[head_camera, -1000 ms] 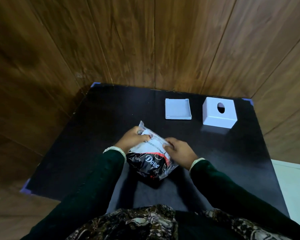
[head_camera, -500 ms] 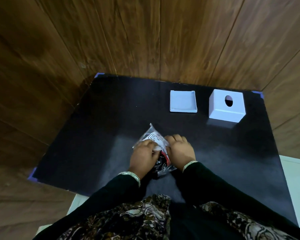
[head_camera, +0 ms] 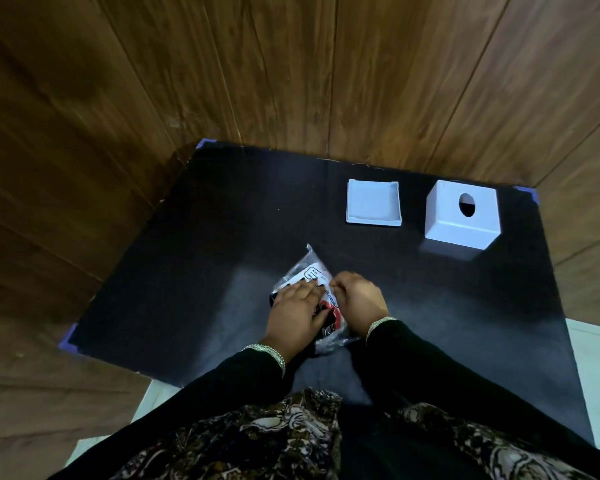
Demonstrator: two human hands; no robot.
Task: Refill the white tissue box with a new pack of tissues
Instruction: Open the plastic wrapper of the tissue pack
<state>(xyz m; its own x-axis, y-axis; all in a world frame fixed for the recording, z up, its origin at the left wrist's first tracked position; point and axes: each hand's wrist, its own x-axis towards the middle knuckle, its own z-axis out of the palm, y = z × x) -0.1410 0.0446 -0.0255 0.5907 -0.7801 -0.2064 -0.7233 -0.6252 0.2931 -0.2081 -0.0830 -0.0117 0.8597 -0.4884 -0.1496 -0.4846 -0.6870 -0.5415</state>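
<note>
A tissue pack [head_camera: 307, 273] in clear plastic with black, white and red print lies on the black mat [head_camera: 194, 258], near its front middle. My left hand [head_camera: 297, 315] presses on the pack's left half, fingers spread over it. My right hand [head_camera: 359, 301] pinches the wrapper at the pack's upper right edge. Most of the pack is hidden under both hands. The white tissue box cover [head_camera: 461, 216], with an oval hole on top, stands at the back right. Its flat white base tray [head_camera: 373, 202] lies just left of it.
Wood-panelled walls [head_camera: 291, 71] close in behind and on both sides of the mat. Blue tape marks the mat's corners [head_camera: 68, 341]. A pale floor strip [head_camera: 596, 362] shows at the right. My dark sleeves and patterned clothing fill the bottom of the view.
Both hands have come together on top of the pack, covering more of it. The pack now lies flatter on the mat. The box cover and base tray have not moved.
</note>
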